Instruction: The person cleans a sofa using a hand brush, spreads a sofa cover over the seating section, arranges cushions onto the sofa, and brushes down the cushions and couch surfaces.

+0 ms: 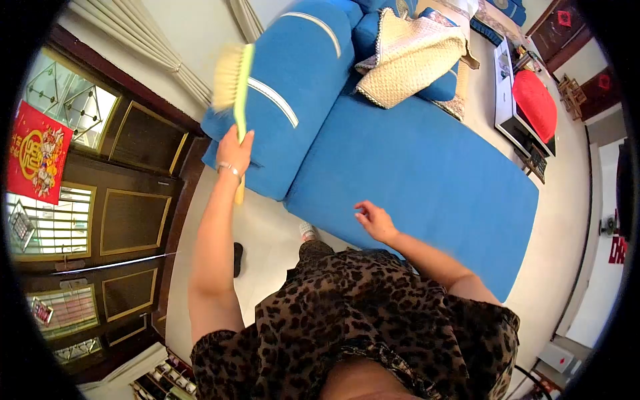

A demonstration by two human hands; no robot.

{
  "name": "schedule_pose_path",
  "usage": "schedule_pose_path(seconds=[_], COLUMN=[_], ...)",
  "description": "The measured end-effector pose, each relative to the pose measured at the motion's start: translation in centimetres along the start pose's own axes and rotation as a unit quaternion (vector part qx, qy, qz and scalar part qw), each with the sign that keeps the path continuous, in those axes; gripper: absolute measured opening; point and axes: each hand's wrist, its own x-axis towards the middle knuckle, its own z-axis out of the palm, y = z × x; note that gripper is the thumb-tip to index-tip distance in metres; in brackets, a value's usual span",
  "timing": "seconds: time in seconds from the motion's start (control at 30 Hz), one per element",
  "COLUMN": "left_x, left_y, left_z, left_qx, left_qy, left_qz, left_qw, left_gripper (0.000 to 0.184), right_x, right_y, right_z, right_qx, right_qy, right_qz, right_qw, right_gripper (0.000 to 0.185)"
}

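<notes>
My left hand [235, 151] is wrapped round the handle of a long green brush [241, 100], whose pale bristles face left and look slightly blurred. The brush is raised beside the blue sofa armrest [280, 73], which carries white trim strips. Over the blue seat cushion [413, 173] hovers my right hand [376, 221], its fingers loosely curled and apart, with nothing in them. A cream quilted cover [413, 57] lies crumpled on the sofa behind the seat.
Dark wooden doors [140, 140] with a red hanging [40, 153] stand at the left. A black shoe [238, 260] lies on the pale floor. At the upper right, a red cover [535, 107] rests on a white cabinet [505, 87].
</notes>
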Motion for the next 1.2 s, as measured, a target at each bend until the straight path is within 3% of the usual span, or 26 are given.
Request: schedule_pose_path(seconds=[0.13, 0.3, 0.33, 0.37, 0.43, 0.53, 0.57, 0.67, 0.8, 0.83, 0.97, 1.2], left_x=[8.0, 15.1, 15.6, 15.9, 16.2, 15.5, 15.2, 14.8, 16.2, 17.0, 19.7, 20.1], left_y=[0.2, -2.8, -4.6, -6.2, -5.4, -2.7, -1.4, 1.2, 3.0, 2.6, 1.7, 3.0], left_z=[0.0, 2.8, 3.8, 4.8, 4.5, 4.1, 4.2, 6.2, 10.3, 11.5, 12.8, 13.0], left_qx=[0.151, 0.258, 0.265, 0.268, 0.277, 0.316, 0.337, 0.353, 0.318, 0.323, 0.322, 0.288], left_qy=[-0.09, -0.116, -0.066, -0.016, -0.016, 0.037, 0.062, -0.013, -0.093, -0.076, -0.093, -0.118], left_qz=[0.006, 0.013, 0.054, 0.095, 0.098, 0.137, 0.152, 0.206, 0.293, 0.291, 0.288, 0.264], left_qw=[0.985, 0.959, 0.96, 0.958, 0.956, 0.938, 0.927, 0.913, 0.897, 0.897, 0.897, 0.913], left_gripper=[0.027, 0.036, 0.034, 0.033, 0.044, 0.057, 0.061, 0.066, 0.066, 0.068, 0.076, 0.08], right_x=[1.9, -0.5, -2.1, -4.2, -9.5, -16.8, -19.3, -21.0, -15.7, -12.8, 1.6, 27.2], right_y=[2.5, 10.1, 12.9, 15.8, 20.3, 20.5, 21.7, 20.8, 23.6, 22.3, 19.2, 18.0], right_z=[1.8, 3.7, 4.5, 5.3, 7.2, 7.4, 8.3, 7.4, 3.9, 1.5, -7.3, -15.9], right_qx=[0.032, 0.037, 0.039, 0.041, 0.089, 0.205, 0.191, 0.151, -0.053, -0.067, -0.071, -0.006], right_qy=[0.065, 0.132, 0.15, 0.167, 0.23, 0.253, 0.264, 0.237, 0.199, 0.189, 0.184, 0.182], right_qz=[0.084, 0.236, 0.27, 0.304, 0.381, 0.525, 0.533, 0.582, 0.487, 0.452, 0.435, 0.29], right_qw=[0.994, 0.962, 0.951, 0.937, 0.891, 0.786, 0.781, 0.763, 0.849, 0.869, 0.878, 0.939], right_gripper=[0.027, 0.026, 0.026, 0.027, 0.029, 0.028, 0.027, 0.03, 0.033, 0.035, 0.033, 0.037])
